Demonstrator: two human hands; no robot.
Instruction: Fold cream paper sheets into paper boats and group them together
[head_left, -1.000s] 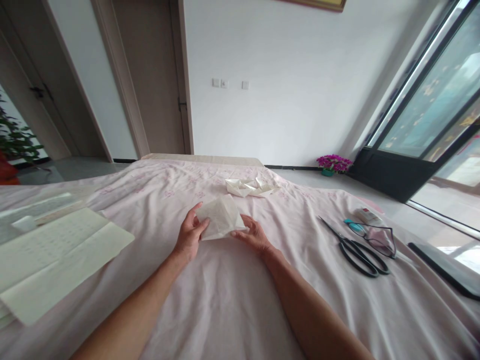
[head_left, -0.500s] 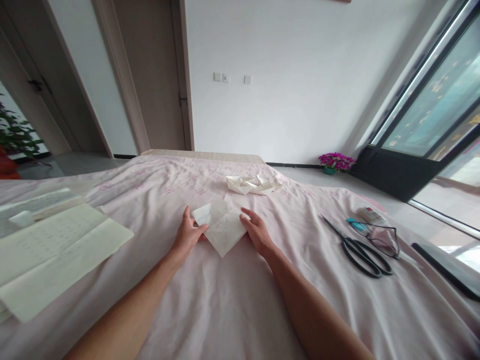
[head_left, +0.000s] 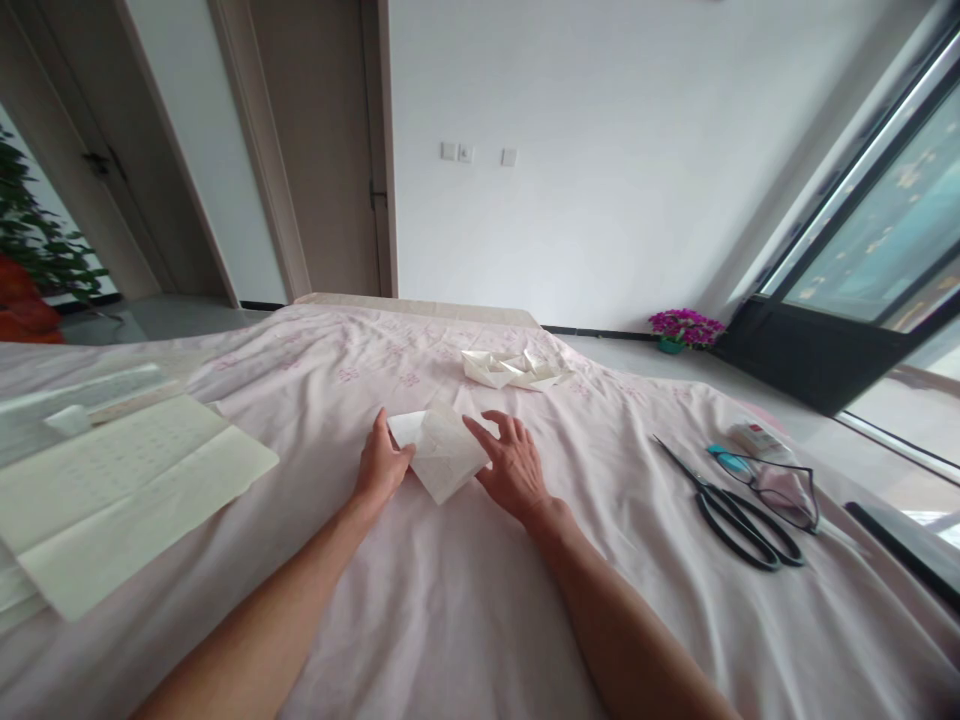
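A folded piece of white paper (head_left: 444,455), roughly diamond-shaped with crease lines, is in front of me over the cloth. My left hand (head_left: 382,462) pinches its left corner, thumb on top and fingers beneath. At the right edge, my right hand (head_left: 514,465) has its back turned up and its fingers apart, with the index fingertip at the paper's upper right. The right thumb is partly hidden. Beyond both hands sits a folded paper boat shape (head_left: 510,370) of the same pale paper.
A pink patterned cloth (head_left: 420,600) covers the surface. Written paper sheets (head_left: 150,490) lie left, beside a clear package (head_left: 112,390). On the right are black scissors (head_left: 739,510), eyeglasses (head_left: 787,490), a small white box (head_left: 759,440) and a dark flat object (head_left: 900,555).
My right hand has let go of the paper's right corner and turned palm-down, fingers spreading over that edge. My left hand keeps its pinch. The view has shifted slightly left.
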